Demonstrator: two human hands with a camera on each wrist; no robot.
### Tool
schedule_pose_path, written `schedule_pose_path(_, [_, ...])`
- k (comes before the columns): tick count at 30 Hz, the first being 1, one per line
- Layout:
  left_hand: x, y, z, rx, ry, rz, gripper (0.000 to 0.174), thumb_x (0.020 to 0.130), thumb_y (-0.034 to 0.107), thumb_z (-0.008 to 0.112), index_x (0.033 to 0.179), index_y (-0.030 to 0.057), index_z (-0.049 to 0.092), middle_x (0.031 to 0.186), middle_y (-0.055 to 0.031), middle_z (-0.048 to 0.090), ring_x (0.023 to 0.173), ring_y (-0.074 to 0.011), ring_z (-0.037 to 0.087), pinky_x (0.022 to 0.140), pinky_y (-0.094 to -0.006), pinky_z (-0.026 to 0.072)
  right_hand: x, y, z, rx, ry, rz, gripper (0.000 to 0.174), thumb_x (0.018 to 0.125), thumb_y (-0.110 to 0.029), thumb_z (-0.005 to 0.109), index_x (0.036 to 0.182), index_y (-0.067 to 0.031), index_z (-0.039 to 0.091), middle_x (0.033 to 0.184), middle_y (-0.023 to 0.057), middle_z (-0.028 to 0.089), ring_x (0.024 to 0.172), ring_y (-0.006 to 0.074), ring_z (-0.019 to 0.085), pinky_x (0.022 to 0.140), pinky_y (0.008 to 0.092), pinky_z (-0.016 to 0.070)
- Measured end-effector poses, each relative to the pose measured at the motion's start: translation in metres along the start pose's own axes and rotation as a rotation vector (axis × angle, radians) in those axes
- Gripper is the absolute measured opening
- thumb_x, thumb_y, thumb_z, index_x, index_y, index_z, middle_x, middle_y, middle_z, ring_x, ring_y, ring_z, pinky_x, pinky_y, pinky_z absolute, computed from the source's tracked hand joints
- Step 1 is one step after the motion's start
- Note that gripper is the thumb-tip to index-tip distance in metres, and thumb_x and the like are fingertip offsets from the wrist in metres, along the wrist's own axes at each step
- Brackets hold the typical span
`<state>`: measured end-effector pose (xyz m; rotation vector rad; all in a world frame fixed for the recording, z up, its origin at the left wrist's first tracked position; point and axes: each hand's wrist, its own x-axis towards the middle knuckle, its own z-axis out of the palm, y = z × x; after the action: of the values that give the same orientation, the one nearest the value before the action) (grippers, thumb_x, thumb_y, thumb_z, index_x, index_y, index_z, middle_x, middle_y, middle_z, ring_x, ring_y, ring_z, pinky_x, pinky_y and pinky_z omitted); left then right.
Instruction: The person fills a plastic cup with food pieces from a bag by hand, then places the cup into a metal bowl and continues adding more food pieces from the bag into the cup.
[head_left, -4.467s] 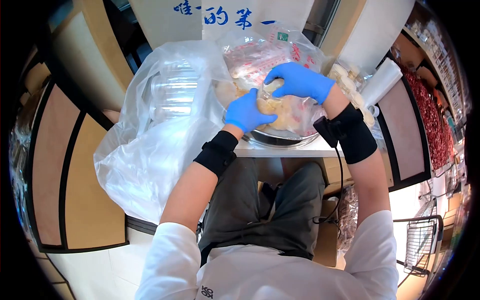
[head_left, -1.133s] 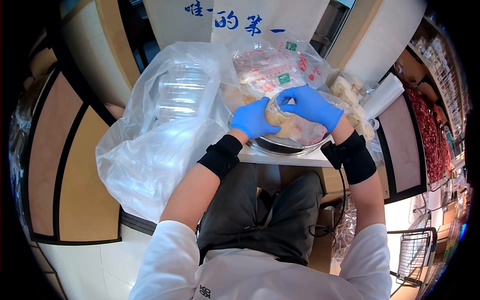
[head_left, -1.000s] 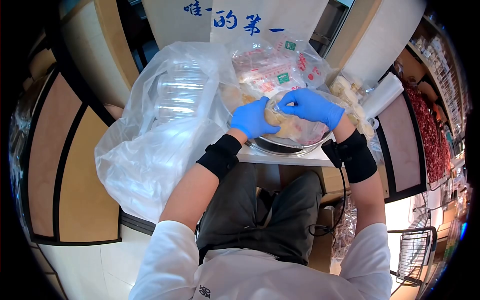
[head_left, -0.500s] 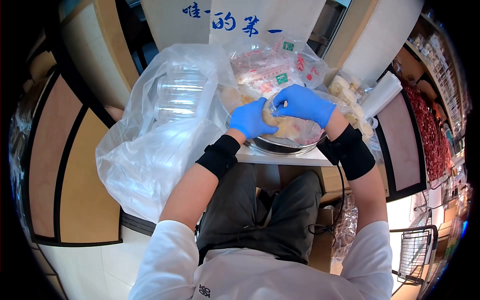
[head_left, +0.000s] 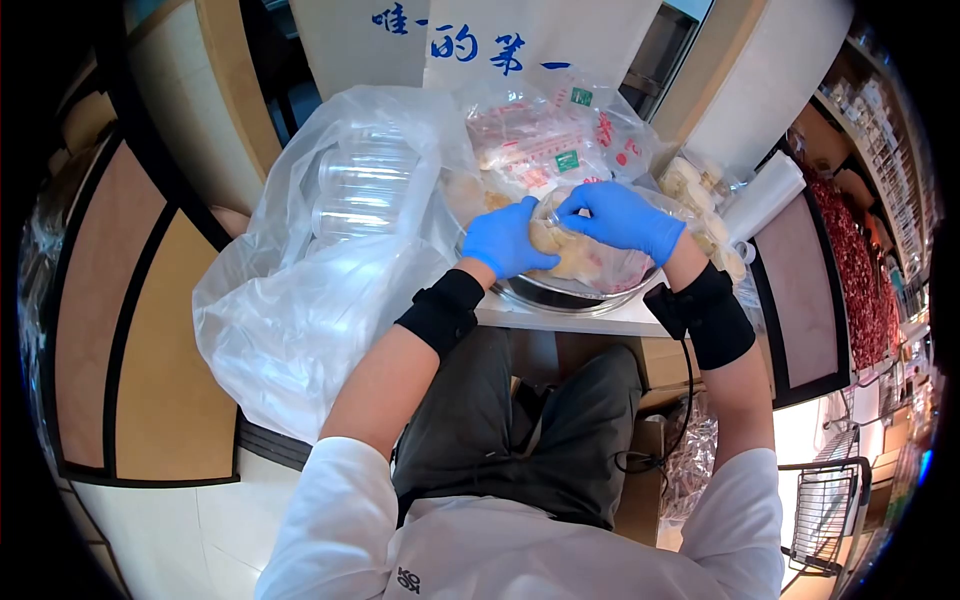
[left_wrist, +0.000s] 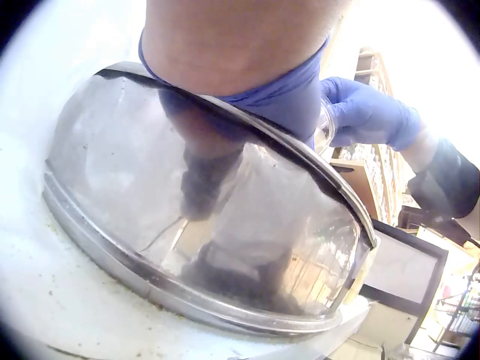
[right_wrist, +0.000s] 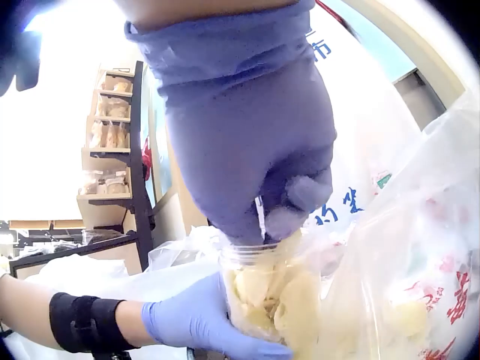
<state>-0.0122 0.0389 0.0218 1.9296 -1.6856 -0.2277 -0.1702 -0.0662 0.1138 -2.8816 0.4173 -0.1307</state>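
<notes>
The right grip (right_wrist: 251, 142) is bunching its fingertips together at the open mouth of the clear jar (right_wrist: 274, 296), and it seems to be pinching the pale pieces (right_wrist: 300, 307) on top. The left grip (head_left: 505, 238) is wrapping around the jar wall from the side and carrying it tilted over the metal bowl (left_wrist: 187, 247). The bowl is standing near the front edge of the white surface (head_left: 590, 318). I judge the jar as light, thin and a little slippery under gloves. It will probably dent if squeezed, so the middle of the wall is the better place to hold. The pieces are looking dry and brittle. A big clear bag (head_left: 300, 300) with empty jars (head_left: 365, 185) is hanging over the left edge.
</notes>
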Motion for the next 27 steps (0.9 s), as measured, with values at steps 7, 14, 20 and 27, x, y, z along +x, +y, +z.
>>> schedule_pose_path(7, [0.0,0.001,-0.001,0.02,-0.023,-0.001,0.093,0.059,0.063,0.071,0.13,0.0066,0.047,0.111,-0.0187,0.063,0.098,-0.0343,0.063,0.083,-0.042,0.0508,0.001,0.01,-0.001,0.054,-0.21,-0.075,0.024,0.093,-0.023,0.055,0.106,-0.0039,0.062,0.096,0.013,0.063,0.085,0.0229,0.061,0.079,0.0325,0.0473])
schedule_pose_path(14, [0.001,-0.001,0.003,-0.024,0.016,-0.031,0.089,0.059,0.06,0.073,0.126,0.0068,0.049,0.11,-0.018,0.063,0.098,-0.0341,0.063,0.084,-0.042,0.0505,-0.017,-0.008,-0.006,0.578,-0.309,0.356,0.029,0.097,-0.022,0.049,0.116,-0.0036,0.06,0.099,0.0082,0.063,0.091,0.0185,0.058,0.084,0.0309,0.0458])
schedule_pose_path(20, [0.0,-0.001,0.003,0.001,0.004,0.039,0.085,0.059,0.057,0.075,0.123,0.0073,0.051,0.106,-0.0173,0.064,0.095,-0.0342,0.064,0.082,-0.0428,0.0506,-0.012,0.011,0.02,0.646,-0.035,-0.028,0.044,0.098,-0.038,0.046,0.116,-0.0006,0.059,0.091,0.0048,0.061,0.077,0.01,0.056,0.068,0.0259,0.0485])
schedule_pose_path(27, [0.003,-0.003,0.001,-0.035,0.046,0.01,0.085,0.058,0.057,0.076,0.121,0.0052,0.052,0.102,-0.0194,0.065,0.092,-0.0355,0.064,0.08,-0.0426,0.0508,-0.015,0.008,0.018,0.516,0.197,0.124,0.036,0.096,-0.033,0.05,0.105,-0.001,0.064,0.093,0.0068,0.066,0.071,0.0115,0.058,0.071,0.0266,0.0495])
